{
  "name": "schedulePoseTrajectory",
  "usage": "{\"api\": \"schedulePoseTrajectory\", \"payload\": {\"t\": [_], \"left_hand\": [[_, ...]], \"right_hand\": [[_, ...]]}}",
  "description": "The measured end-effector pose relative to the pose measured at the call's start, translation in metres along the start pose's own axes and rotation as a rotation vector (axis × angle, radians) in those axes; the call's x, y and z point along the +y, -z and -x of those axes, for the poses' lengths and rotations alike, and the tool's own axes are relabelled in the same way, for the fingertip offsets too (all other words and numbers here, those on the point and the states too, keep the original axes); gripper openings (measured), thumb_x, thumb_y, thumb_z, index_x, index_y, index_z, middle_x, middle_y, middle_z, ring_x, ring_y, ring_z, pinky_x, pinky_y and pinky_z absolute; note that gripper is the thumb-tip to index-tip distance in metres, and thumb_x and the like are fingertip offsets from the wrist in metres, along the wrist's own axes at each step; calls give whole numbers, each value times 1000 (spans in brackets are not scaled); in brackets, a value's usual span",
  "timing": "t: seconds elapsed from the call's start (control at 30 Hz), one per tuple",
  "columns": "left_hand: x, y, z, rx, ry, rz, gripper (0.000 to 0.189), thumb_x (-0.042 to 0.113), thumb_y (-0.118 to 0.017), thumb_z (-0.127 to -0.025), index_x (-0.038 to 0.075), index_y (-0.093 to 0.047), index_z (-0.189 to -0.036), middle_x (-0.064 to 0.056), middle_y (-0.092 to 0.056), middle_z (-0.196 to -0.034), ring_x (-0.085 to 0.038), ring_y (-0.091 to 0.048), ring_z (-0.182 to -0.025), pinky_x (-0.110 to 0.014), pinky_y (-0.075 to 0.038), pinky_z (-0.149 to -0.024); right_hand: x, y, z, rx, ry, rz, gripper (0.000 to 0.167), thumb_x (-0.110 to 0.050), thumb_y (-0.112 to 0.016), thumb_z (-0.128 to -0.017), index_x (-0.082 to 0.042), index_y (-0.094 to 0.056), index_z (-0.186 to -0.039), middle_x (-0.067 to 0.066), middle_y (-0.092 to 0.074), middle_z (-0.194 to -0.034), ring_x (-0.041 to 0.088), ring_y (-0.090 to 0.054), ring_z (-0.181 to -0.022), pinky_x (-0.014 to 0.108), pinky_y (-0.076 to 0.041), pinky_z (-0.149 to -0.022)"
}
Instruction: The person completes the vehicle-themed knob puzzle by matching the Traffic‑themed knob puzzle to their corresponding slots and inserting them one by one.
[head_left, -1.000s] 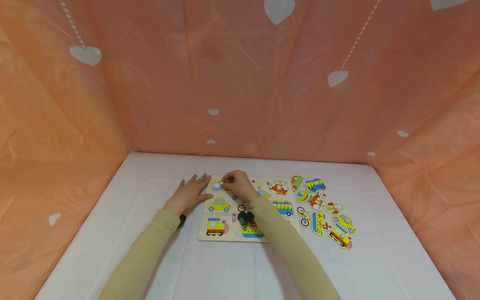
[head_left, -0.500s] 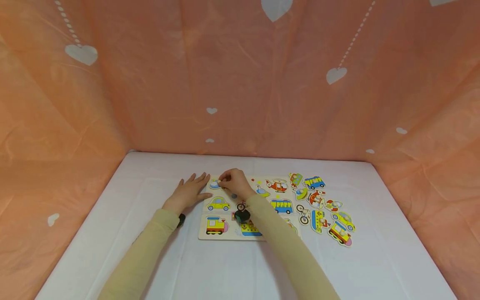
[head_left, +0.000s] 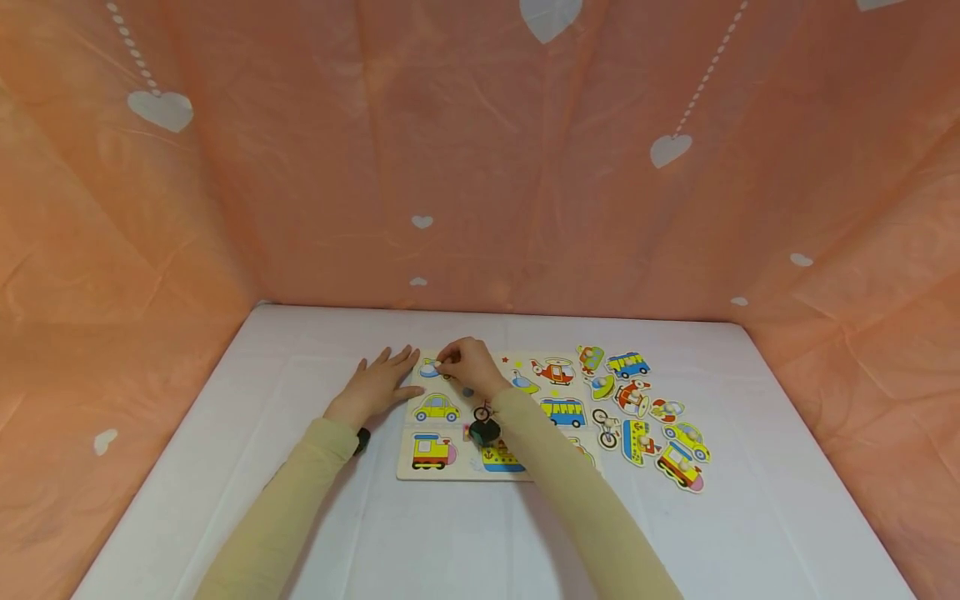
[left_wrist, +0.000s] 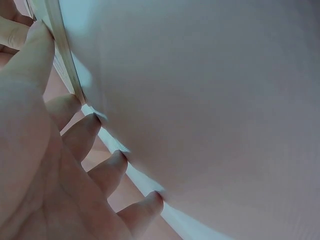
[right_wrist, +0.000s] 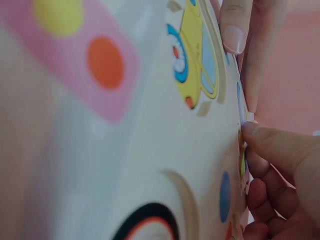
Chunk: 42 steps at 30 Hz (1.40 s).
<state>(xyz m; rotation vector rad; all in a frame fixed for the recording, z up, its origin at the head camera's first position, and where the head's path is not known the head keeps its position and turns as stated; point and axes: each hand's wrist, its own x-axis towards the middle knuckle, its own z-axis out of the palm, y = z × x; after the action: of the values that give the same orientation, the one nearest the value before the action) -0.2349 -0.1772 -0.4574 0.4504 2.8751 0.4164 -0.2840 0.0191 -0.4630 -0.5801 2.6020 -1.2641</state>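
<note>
A wooden puzzle board (head_left: pixel 460 476) with vehicle pictures lies on the white table. My right hand (head_left: pixel 474 367) is over its back left part, thumb and fingertips pinching a small blue, white and yellow puzzle piece (head_left: pixel 429 369) at the corner recess. The fingers partly cover this piece; its knob is hidden. In the right wrist view the right thumb (right_wrist: pixel 272 142) and curled fingers meet low at the board's surface. My left hand (head_left: pixel 375 389) lies at the board's left side with fingers spread. Its thumb (left_wrist: pixel 37 45) touches the board edge and the other fingertips rest on the tablecloth.
Right of the board lie several loose knobbed pieces, among them a bus (head_left: pixel 628 365), a helicopter (head_left: pixel 632 398), a bicycle (head_left: pixel 606 429), a ship (head_left: pixel 637 443), a car (head_left: pixel 688 442) and a train (head_left: pixel 680 467). An orange curtain (head_left: pixel 480 167) with white hearts surrounds the table.
The right fingers have shifted slightly left and lower over the corner piece. The left hand stays in place, and the head view has tilted a little.
</note>
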Motion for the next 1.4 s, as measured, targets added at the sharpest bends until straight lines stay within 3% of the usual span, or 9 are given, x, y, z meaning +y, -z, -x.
{"api": "schedulePoseTrajectory", "payload": {"t": [0.47, 0.67, 1.03, 1.4], "left_hand": [[-1, -1, -1, 3, 2, -14, 78, 50, -58, -91, 9, -28, -151, -14, -26, -154, -45, -18, -139, -69, -13, -105], [-1, -2, -2, -9, 12, -15, 79, 50, -58, -91, 10, -27, -152, -13, -25, -155, -44, -16, -140, -68, -12, -106], [-4, -1, 0, -4, 14, 9, 79, 49, -59, -91, 9, -28, -151, -15, -25, -155, -45, -15, -140, -69, -11, -106], [-3, -1, -3, 1, -4, 24, 79, 48, -60, -91, 8, -28, -151, -16, -25, -154, -46, -15, -140, -69, -10, -106]], "right_hand": [[0, 12, 3, -94, 23, 20, 17, -7, -67, -89, -4, -71, -105, 0, -64, -87, 12, -57, -79, 22, -48, -72], [6, 22, 5, -127, 9, -38, 22, -8, -67, -90, -3, -69, -112, 1, -66, -96, 12, -59, -83, 23, -51, -70], [5, 46, 19, -122, -32, -27, 26, -11, -67, -91, -3, -67, -115, 2, -65, -101, 15, -59, -88, 26, -52, -76], [27, 82, 37, -49, 14, 45, 28, -12, -70, -88, -2, -69, -114, 1, -67, -96, 16, -59, -89, 31, -50, -79]]}}
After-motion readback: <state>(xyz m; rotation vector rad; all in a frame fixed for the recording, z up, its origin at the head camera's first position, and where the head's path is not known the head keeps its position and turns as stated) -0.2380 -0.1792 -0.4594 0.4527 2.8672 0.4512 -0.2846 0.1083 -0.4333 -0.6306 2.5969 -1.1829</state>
